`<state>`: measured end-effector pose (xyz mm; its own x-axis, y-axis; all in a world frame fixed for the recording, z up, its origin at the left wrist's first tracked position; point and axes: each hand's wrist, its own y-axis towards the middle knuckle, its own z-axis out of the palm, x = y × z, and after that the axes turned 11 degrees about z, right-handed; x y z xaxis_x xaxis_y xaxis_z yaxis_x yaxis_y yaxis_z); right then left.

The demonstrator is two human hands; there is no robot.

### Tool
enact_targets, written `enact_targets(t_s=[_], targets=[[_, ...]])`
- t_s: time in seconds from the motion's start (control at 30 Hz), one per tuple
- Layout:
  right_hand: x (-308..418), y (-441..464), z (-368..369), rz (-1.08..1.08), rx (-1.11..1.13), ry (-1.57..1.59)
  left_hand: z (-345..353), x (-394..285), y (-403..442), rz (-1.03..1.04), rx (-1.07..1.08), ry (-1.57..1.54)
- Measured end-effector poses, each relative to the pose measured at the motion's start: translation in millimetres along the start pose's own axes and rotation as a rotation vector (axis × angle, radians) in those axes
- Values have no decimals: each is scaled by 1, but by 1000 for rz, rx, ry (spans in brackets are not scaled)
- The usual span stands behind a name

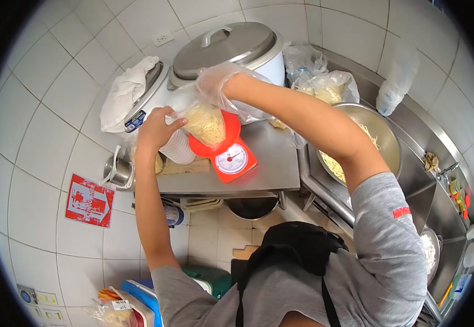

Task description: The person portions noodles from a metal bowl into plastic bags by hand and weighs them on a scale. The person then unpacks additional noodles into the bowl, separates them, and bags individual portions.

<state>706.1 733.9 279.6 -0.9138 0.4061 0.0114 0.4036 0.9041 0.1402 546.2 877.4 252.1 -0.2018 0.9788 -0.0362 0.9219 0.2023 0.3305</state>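
Smooth steel counter (275, 161) with white-dialled red scale (235, 162). A clear, crinkled bag (206, 124) of pale yellow strands slants in its round pan (233, 128). Left hand (159, 128), thumb at bag's edge; right hand (214, 84), film-covered, above; pinch indeterminable for both. Beyond: oval metal lid (223, 53).

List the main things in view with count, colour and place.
round-dial kitchen scale: one, red, on steel counter
plastic bag of noodles: one, clear, over scale
round container stack: one, white, left of scale
large lidded pots: two, white and silver, beyond scale
round metal noodle bowl: one, silver, right of counter
rectangular sign: one, red, left wall
crumpled cloth: one, white, on left pot
left hand: one, bare, at bag
right hand: one, in plastic, near bag
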Motion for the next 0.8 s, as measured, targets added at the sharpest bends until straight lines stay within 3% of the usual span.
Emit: enact_targets(t_s=[0.07, 0.2, 0.3, 0.4, 0.47, 0.6, 0.67, 0.73, 0.77, 0.8], targets=[[1, 20, 4, 125, 91, -68, -9, 3, -4, -42, 31, -42], [-1, 1, -31, 18, -43, -160, -18, 9, -9, 11, -127, -63], [-5, -9, -56, -22, -176, -81, -49, 1, -1, -72, -144, -212], [-24, -46, -70, -41, -325, 40, -59, -25, -5, 103, -380, -644], [-34, -71, -57, -4, -415, 6, -38, -37, -5, 237, -285, -650], [-67, -100, 33, 225, 123, 22, 39, -55, -6, 361, 125, -525], [-89, -117, 91, 181, 214, 218, 90, -65, -9, 338, 298, -598], [-90, -138, 122, 290, 231, 502, 107, -83, -4, 287, 330, -720], [-80, -150, 132, 153, -55, 653, 109, -93, 0, 256, 337, -765], [-73, -158, 140, 111, -166, 713, 111, -104, 5, 221, 347, -812]])
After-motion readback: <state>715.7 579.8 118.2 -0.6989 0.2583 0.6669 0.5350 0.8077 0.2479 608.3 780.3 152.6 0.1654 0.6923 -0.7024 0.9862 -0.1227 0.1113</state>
